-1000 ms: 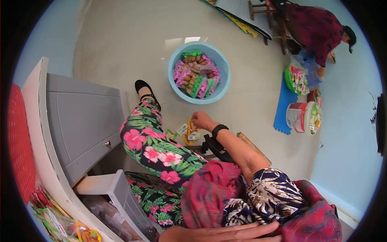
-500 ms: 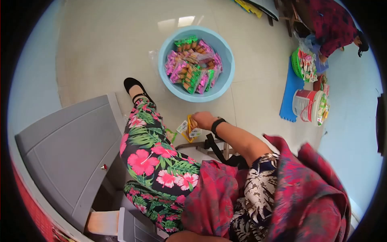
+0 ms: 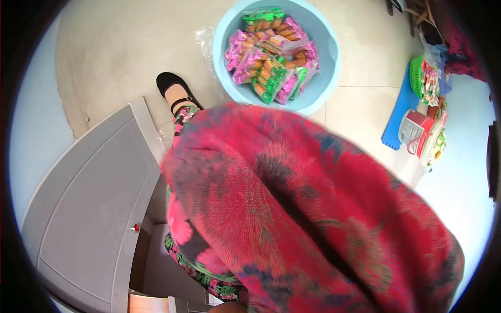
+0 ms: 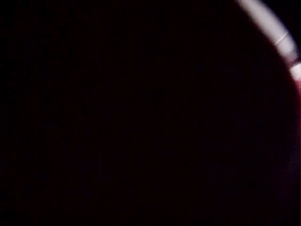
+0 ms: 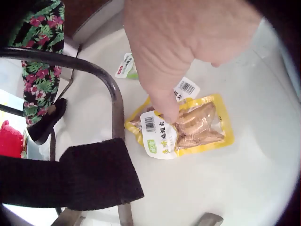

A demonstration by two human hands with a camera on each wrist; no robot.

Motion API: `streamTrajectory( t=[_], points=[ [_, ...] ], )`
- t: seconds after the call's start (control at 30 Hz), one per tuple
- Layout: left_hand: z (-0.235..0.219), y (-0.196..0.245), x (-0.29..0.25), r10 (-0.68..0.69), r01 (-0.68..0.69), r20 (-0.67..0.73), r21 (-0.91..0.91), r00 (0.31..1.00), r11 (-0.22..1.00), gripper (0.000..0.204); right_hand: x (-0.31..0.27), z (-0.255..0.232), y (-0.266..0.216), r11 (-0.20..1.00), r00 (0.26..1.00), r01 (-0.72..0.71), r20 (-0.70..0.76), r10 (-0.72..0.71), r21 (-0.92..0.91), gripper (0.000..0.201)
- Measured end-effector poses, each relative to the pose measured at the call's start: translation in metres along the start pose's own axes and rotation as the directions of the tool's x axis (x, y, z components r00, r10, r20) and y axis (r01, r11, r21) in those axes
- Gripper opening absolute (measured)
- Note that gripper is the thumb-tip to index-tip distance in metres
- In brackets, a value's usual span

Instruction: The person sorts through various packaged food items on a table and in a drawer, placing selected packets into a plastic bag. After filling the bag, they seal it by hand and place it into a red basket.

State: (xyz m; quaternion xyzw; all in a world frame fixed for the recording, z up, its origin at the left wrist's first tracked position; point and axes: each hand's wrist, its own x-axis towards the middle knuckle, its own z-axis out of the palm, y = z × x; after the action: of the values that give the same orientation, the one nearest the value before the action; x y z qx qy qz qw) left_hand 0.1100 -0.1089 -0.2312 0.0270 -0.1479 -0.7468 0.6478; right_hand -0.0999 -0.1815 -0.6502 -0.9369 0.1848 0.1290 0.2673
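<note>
In the right wrist view my right hand (image 5: 188,42) reaches down to a yellow-edged packet (image 5: 200,125) of brown food and pinches it near its white label; some fingers are hidden. Another yellow packet lies partly beneath it, and a green-and-white packet (image 5: 127,67) is close by. Red patterned cloth (image 3: 292,203) covers this hand and the packets in the head view. My left hand cannot be seen: the left wrist view is nearly all dark, and only a sliver of skin shows at the head view's bottom edge.
A light blue tub (image 3: 329,68) holds several pink and green packets. Left stands a grey cabinet door (image 3: 88,208). At the right are a green basket (image 3: 416,77), a blue mat (image 3: 399,115) and a red-and-white bucket (image 3: 416,130). A dark metal frame (image 5: 110,84) stands beside my right hand.
The red cloth has swung up across the head view and now hides the right arm and packets. The view has shifted, with the tub appearing larger and higher.
</note>
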Motion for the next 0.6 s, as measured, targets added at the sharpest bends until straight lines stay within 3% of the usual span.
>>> streamTrajectory(
  t=[0.6],
  points=[
    [-0.052, 0.01, 0.02, 0.011, 0.002, -0.149, 0.088, 0.989, 0.996, 0.054, 0.046, 0.051, 0.049, 0.962, 0.927, -0.271, 0.278, 0.253, 0.031, 0.018]
  ],
)
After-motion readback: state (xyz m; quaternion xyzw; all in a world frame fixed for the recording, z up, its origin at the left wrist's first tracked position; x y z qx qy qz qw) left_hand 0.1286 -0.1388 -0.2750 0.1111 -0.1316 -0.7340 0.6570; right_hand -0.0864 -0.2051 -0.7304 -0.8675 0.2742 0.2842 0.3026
